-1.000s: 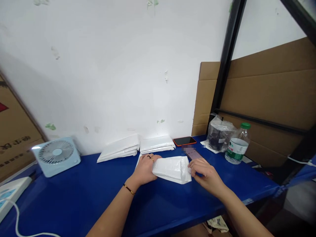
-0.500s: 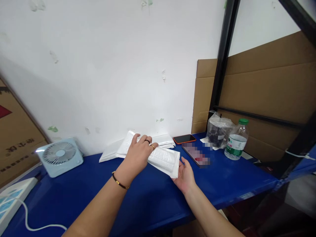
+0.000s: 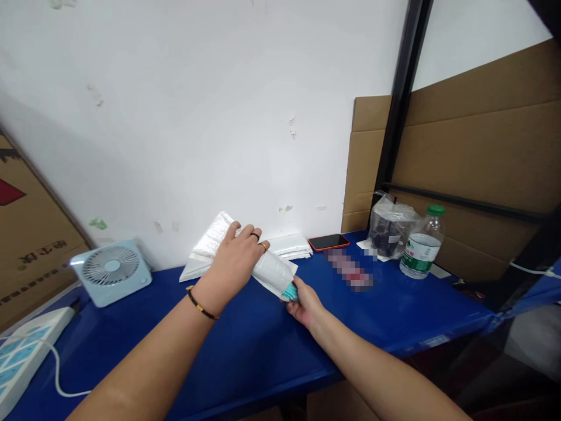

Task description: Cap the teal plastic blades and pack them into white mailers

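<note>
White mailer in left hand (bottle label illegible).

white mailer: glossy plastic (crinkled); fan: smooth plastic; table: smooth, slightly glossy; panel: matt cardboard

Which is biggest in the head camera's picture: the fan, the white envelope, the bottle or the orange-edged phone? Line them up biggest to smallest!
1. Fan and white envelope: too close to rank, because the left hand hides part of the envelope.
2. Bottle.
3. Orange-edged phone, smallest.
</note>
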The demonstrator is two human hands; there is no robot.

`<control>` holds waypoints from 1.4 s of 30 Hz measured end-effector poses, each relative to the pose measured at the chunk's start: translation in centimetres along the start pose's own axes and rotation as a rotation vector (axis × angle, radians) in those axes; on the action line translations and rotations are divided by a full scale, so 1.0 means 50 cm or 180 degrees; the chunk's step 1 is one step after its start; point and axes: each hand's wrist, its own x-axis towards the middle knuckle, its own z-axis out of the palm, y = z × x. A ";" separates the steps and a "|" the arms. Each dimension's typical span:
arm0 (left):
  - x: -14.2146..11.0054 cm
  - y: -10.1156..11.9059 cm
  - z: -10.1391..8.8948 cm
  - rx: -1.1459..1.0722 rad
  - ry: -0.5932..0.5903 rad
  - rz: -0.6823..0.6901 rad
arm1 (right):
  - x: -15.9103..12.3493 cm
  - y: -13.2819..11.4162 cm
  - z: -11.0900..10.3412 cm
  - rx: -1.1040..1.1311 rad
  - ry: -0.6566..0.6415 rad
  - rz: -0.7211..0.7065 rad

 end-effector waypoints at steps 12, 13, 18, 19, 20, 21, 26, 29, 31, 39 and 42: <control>-0.090 -0.061 0.119 -0.0487 -0.0977 -0.0954 | 0.096 -0.075 -0.077 -0.2488 0.0548 -0.1446; -0.098 -0.069 0.121 -0.0476 -0.1014 -0.1002 | 0.100 -0.086 -0.090 -0.2709 0.0621 -0.1577; -0.120 -0.114 0.111 -0.0384 -0.1030 -0.1069 | 0.112 -0.117 -0.133 -0.3723 0.0985 -0.2095; -0.121 -0.121 0.108 -0.0380 -0.1036 -0.1063 | 0.113 -0.114 -0.134 -0.3898 0.1017 -0.2162; -0.120 -0.125 0.104 -0.0375 -0.1041 -0.1060 | 0.113 -0.109 -0.132 -0.4064 0.1021 -0.2216; -0.118 -0.128 0.100 -0.0375 -0.1046 -0.1054 | 0.112 -0.101 -0.128 -0.4219 0.0992 -0.2263; -0.109 -0.130 0.082 -0.0429 -0.1026 -0.1023 | 0.102 -0.068 -0.101 -0.4882 0.0541 -0.2577; -0.113 -0.142 0.074 -0.0393 -0.0972 -0.1048 | 0.096 -0.066 -0.095 -0.5267 0.0242 -0.2801; -0.120 -0.156 0.069 -0.0305 -0.0927 -0.1058 | 0.095 -0.068 -0.095 -0.5306 0.0111 -0.2896; -0.144 -0.189 0.035 0.0002 -0.0905 -0.1136 | 0.090 -0.070 -0.091 -0.5233 0.0008 -0.2935; -0.148 -0.196 0.024 0.0054 -0.0945 -0.1212 | 0.087 -0.069 -0.091 -0.5219 -0.0009 -0.2947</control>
